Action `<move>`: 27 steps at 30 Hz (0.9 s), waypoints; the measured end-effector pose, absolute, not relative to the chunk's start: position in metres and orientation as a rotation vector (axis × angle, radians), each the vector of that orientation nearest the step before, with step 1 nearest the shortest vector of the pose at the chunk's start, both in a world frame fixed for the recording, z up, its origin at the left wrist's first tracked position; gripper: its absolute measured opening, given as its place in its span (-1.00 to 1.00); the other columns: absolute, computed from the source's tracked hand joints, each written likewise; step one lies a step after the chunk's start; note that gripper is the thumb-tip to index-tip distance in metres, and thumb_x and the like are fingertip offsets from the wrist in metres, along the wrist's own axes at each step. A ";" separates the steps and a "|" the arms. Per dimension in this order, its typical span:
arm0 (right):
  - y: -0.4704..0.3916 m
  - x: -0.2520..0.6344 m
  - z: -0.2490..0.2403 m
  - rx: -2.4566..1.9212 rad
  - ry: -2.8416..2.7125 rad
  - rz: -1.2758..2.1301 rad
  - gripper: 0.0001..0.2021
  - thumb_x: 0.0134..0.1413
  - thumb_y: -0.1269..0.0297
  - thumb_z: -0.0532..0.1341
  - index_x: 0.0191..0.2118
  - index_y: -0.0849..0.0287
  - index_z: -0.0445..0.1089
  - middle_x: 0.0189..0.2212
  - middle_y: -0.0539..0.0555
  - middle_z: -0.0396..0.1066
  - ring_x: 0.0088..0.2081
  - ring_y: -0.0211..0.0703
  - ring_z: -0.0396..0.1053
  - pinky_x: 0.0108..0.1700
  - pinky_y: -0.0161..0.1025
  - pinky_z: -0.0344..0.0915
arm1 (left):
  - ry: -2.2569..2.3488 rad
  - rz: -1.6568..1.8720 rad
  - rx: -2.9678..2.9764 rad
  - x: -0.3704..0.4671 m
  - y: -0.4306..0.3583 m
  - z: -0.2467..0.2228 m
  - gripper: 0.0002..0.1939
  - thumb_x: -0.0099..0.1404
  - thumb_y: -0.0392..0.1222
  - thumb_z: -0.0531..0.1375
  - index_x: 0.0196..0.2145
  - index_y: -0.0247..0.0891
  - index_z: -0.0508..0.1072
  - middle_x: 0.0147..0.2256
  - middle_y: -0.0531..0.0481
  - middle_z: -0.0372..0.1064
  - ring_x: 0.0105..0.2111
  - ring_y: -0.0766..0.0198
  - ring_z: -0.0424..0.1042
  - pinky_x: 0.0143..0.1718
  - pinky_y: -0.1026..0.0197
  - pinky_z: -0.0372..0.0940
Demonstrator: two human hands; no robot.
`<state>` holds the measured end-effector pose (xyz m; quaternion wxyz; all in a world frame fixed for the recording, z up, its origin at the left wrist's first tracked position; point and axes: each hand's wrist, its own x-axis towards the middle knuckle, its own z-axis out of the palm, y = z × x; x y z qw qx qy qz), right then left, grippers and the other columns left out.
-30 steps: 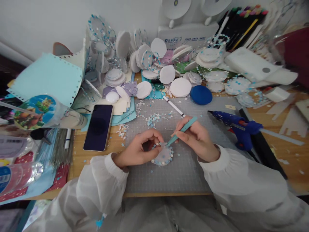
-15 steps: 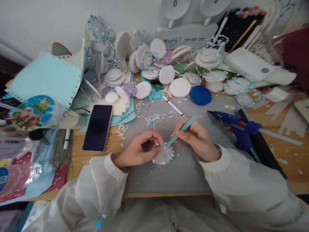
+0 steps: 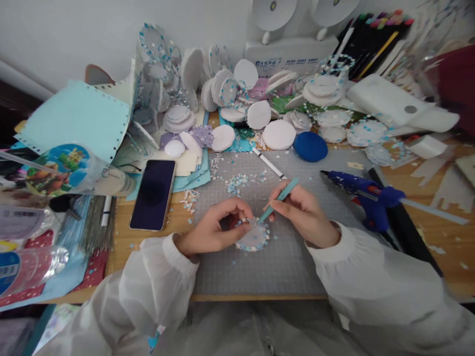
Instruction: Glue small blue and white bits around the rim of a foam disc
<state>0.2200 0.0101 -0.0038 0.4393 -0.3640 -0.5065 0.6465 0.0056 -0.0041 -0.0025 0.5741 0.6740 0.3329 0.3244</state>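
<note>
My right hand (image 3: 302, 212) is closed round a pair of teal tweezers (image 3: 279, 199), tilted with the tips down at a small translucent disc (image 3: 252, 241). Tiny blue and white paper pieces ring the disc's edge. My left hand (image 3: 222, 225) pinches the disc's upper left rim between thumb and fingers. The disc sits over a grey cutting mat (image 3: 230, 279). Whether the tweezer tips hold a piece is too small to tell. Beyond the hands lie a loose heap of tiny paper pieces (image 3: 238, 184) and a white pen (image 3: 269, 162).
A blue glue gun (image 3: 365, 193) lies to the right, a phone (image 3: 153, 195) to the left. Along the back stand many white discs (image 3: 279, 134) and a dark blue round pad (image 3: 310, 146). A lidded cup (image 3: 70, 168) and clear bottle (image 3: 33, 267) are at far left.
The view has shifted slightly. The tweezers tilt a little differently, with their tips still at the disc's upper edge. Both hands keep nearly the same place and hold.
</note>
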 end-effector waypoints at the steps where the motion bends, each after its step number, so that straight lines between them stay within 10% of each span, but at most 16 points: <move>1: 0.010 0.220 -0.004 -0.910 -1.260 1.607 -0.88 0.10 0.26 0.28 -0.33 0.14 0.34 -0.45 -0.02 0.43 -0.49 -0.31 0.40 -0.40 -0.32 0.34 | 0.783 0.760 1.576 0.006 -0.004 -0.003 -0.88 0.27 -0.24 0.18 -0.23 -0.29 0.34 -0.38 0.02 0.23 -0.44 0.40 0.19 -0.44 0.34 0.12; 27: 0.017 0.225 0.012 -0.848 -0.900 1.536 -0.86 -0.02 0.24 0.34 -0.39 0.09 0.36 -0.45 -0.01 0.39 -0.46 -0.25 0.33 -0.44 -0.27 0.32 | 0.659 0.899 1.017 0.004 0.003 -0.003 -0.88 0.20 -0.27 0.25 -0.31 -0.28 0.36 -0.49 0.09 0.23 -0.55 0.46 0.18 -0.53 0.39 0.09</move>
